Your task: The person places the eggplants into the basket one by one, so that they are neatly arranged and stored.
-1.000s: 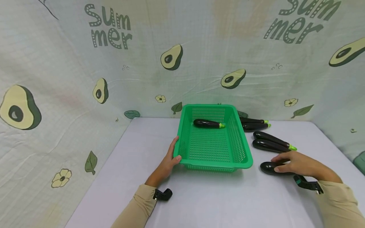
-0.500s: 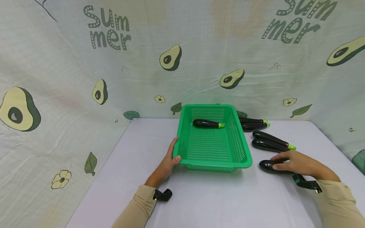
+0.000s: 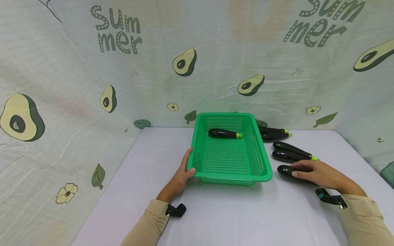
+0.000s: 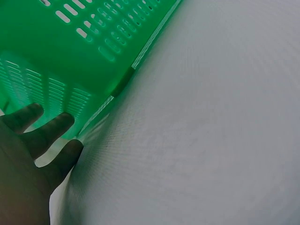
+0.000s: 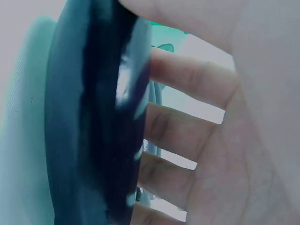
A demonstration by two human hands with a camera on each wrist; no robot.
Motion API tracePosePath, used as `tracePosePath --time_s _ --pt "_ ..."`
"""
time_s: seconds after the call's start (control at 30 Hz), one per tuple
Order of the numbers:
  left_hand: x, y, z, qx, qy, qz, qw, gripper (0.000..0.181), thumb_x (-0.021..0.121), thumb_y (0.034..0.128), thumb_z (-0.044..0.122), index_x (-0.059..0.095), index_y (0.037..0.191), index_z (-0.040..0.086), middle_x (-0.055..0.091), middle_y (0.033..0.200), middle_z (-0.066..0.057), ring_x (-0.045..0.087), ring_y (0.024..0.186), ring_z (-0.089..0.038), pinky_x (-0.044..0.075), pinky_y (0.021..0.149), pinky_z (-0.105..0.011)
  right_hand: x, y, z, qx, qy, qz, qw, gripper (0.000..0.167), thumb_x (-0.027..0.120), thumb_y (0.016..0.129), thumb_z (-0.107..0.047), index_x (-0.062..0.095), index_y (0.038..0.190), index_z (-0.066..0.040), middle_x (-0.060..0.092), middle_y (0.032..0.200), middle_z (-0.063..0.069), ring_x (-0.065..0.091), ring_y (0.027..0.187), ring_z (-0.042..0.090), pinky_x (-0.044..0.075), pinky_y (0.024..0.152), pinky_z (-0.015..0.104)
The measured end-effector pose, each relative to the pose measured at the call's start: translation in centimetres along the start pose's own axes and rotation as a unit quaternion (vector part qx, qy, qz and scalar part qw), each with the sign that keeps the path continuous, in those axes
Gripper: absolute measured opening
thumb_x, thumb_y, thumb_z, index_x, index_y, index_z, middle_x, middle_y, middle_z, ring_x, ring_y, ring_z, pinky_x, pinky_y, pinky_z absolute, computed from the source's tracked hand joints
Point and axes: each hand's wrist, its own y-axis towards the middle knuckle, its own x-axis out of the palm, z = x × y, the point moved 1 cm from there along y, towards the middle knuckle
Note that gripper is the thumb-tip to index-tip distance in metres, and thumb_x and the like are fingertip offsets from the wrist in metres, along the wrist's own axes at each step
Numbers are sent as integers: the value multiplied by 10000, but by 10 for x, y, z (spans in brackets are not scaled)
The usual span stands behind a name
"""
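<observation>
My left hand (image 3: 178, 177) touches the near left corner of a green plastic basket (image 3: 231, 178), thumb at the rim. In the left wrist view, spread, mostly straight fingers (image 4: 51, 131) lie against the basket's slotted wall (image 4: 93, 56). My right hand (image 3: 323, 176) holds a dark, glossy eggplant (image 3: 284, 169) between thumb and fingers, to the right of the basket. The right wrist view shows this eggplant (image 5: 98, 117) close up; its stem end is hidden. Another eggplant (image 3: 223, 133) lies inside the basket near the far wall.
Just beyond my right hand, two eggplants (image 3: 287, 156) lie side by side. Two more eggplants (image 3: 275, 136) lie farther back, partly hidden by the basket's right wall. A printed cloth (image 3: 215, 61) hangs behind the white table (image 3: 234, 218).
My right hand has closed in on the eggplant; its round end has shifted slightly up and left in the head view. The left hand and the basket stay where they were.
</observation>
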Motion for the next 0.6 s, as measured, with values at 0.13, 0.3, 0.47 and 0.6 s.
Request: tracePosePath --time_s 0.13,0.3,0.47,0.6 --pt "0 0 1 -2 37 10 10000 809 484 985 412 11 1622 257 -4 1658 -125 38 1488 -329 50 1122 -670 -1 2 0 6 -32 258 9997 453 661 967 -406 677 1253 -55 693 1147 105 609 1061 305 490 817 449" --pt "0 1 1 -9 9 28 10000 842 500 970 489 15 1621 265 -1 1655 -132 47 1486 -335 57 1122 -666 -1 4 -1 47 -3 531 9986 457 659 970 -407 675 1255 -50 691 1154 127 600 1070 319 486 811 433" --pt "0 1 -2 -53 -46 4 10000 908 504 945 608 9 1620 256 -1 1649 -154 62 1476 -349 65 1117 -666 0 5 -1 83 61 633 9979 457 657 972 -407 671 1265 -55 684 1167 135 597 1072 321 489 799 402" --pt "0 2 -2 -18 -73 -5 10000 918 503 945 619 10 1621 240 3 1648 -160 64 1475 -350 67 1119 -661 1 6 -1 104 116 718 9973 454 652 976 -408 668 1277 -69 672 1193 166 593 1100 364 484 825 454"
